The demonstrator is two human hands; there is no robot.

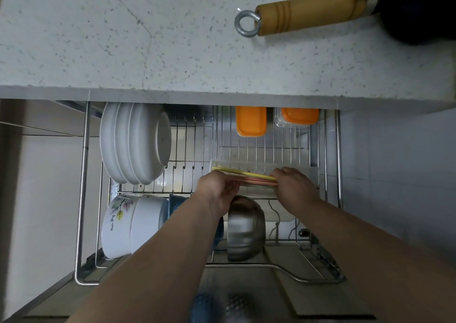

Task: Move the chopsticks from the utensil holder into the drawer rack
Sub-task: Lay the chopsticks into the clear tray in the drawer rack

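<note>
A bundle of chopsticks [251,177], yellow and pink, lies across a clear plastic tray [249,166] in the pulled-out wire drawer rack [85,187]. My left hand [217,191] grips the bundle's left end. My right hand [293,183] holds its right end over the tray. Both hands hide the ends of the chopsticks. The utensil holder is not in view.
White plates [133,142] stand at the rack's back left, white bowls [125,226] at the front left, a steel bowl [245,229] below my hands. Two orange-lidded boxes [251,121] sit at the back. A wooden-handled pan [308,11] rests on the speckled counter [123,38] above.
</note>
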